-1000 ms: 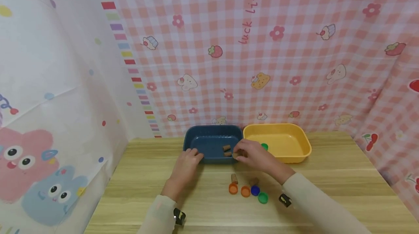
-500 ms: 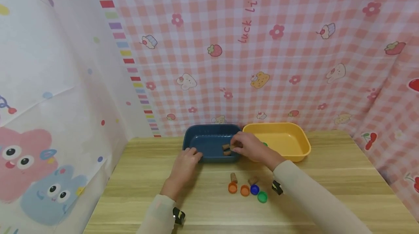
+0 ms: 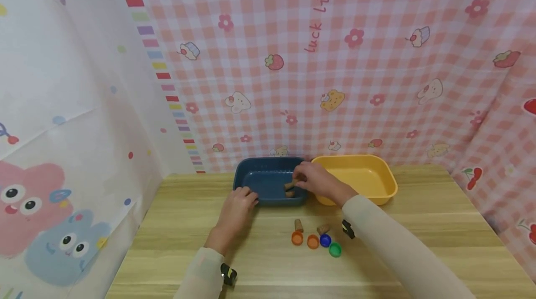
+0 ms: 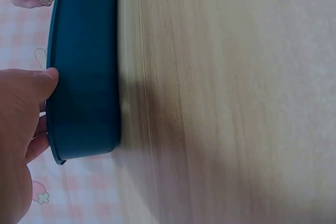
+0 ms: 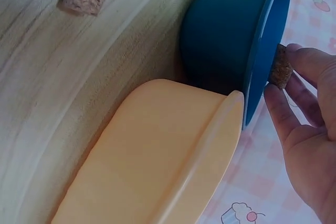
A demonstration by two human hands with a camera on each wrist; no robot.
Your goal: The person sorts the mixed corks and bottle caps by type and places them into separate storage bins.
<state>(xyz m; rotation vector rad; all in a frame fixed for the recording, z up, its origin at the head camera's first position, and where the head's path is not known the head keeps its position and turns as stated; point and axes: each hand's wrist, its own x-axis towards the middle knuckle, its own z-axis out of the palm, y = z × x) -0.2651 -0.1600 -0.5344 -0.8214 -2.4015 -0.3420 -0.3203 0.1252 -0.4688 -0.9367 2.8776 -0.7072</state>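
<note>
My left hand (image 3: 235, 210) grips the near left rim of a dark blue plastic tub (image 3: 268, 201). In the left wrist view the thumb lies on the tub's outer wall (image 4: 86, 66) side, with the fingers behind the rim. My right hand (image 3: 321, 180) is over the right end of that tub. It pinches a cork stopper (image 5: 281, 67) between thumb and fingers, at rim height in the right wrist view. Two more corks lie in the tub, one cork (image 3: 290, 194) nearer the front wall.
A yellow tub (image 3: 378, 200) stands against the blue one's right side. On the wooden table in front lie two corks, left (image 3: 298, 225) and right (image 3: 323, 229), two orange caps (image 3: 312, 242), a blue cap (image 3: 325, 241) and a green cap (image 3: 335, 249). A checked cloth (image 3: 293, 80) hangs behind.
My right hand has moved slightly left and away from me, farther over the blue tub, carrying the cork. The green cap in the yellow tub is now hidden. My left hand stays on the rim.
</note>
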